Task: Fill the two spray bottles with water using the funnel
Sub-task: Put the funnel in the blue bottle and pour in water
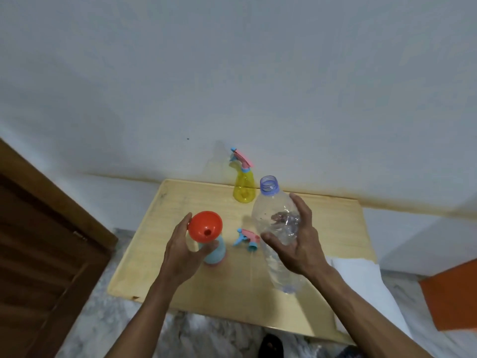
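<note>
The left hand (180, 248) curls around the neck area of the blue spray bottle (214, 255), thumb in front and fingers behind, just under the orange funnel (205, 226). The funnel sits upright in the mouth of this bottle, which stands on the wooden table (180, 288) with its spray head removed. The right hand (296, 241) has its fingers spread and lightly curved against the side of the clear plastic bottle (277, 228); thumb and fingers bracket the bottle body, but whether it is a firm grip cannot be told. The clear bottle is uncapped, tilted, with its base on the table. Between the two bottles lies the detached spray head (247, 239), pink and blue, on its side on the tabletop. The yellow spray bottle (244, 187) stands upright at the far table edge, near the wall (258, 86), with its own spray head fitted.
</note>
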The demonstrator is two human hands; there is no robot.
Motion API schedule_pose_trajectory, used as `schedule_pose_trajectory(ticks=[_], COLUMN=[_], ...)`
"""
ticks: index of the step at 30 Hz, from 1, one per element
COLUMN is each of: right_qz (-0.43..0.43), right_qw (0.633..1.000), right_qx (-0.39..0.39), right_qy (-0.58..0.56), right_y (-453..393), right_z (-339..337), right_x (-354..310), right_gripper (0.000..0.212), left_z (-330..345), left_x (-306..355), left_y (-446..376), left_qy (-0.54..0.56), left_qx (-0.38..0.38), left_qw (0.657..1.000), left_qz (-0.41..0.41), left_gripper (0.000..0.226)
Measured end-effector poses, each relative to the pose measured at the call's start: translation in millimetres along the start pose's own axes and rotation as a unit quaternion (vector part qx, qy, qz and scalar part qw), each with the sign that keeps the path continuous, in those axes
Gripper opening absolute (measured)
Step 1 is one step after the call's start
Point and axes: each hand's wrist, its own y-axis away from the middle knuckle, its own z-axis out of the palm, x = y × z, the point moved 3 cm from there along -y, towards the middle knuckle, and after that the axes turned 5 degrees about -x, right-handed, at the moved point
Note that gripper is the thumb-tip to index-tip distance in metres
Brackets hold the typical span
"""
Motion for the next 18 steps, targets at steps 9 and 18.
schedule_pose_trajectory(ticks=[9,18], right_qz=[-0.037,-0.019], right_qw=[0.986,0.929], right_qx=[-0.143,-0.275], right_qy=[0.082,0.245], right_y=[-27.7,-46.3], right_z=[0.5,11.0], right_x=[-9.2,-9.8], right_gripper=[0.086,0.086], left_z=[0.9,-7.3], left_x=[-4.9,-4.7], left_y=[-8.7,-10.5], left_qy=[-0.002,0.012], left_qx=[0.003,-0.014], left_qw=[1.0,0.998], left_qz=[0.025,0.064], left_gripper=[0.09,0.097])
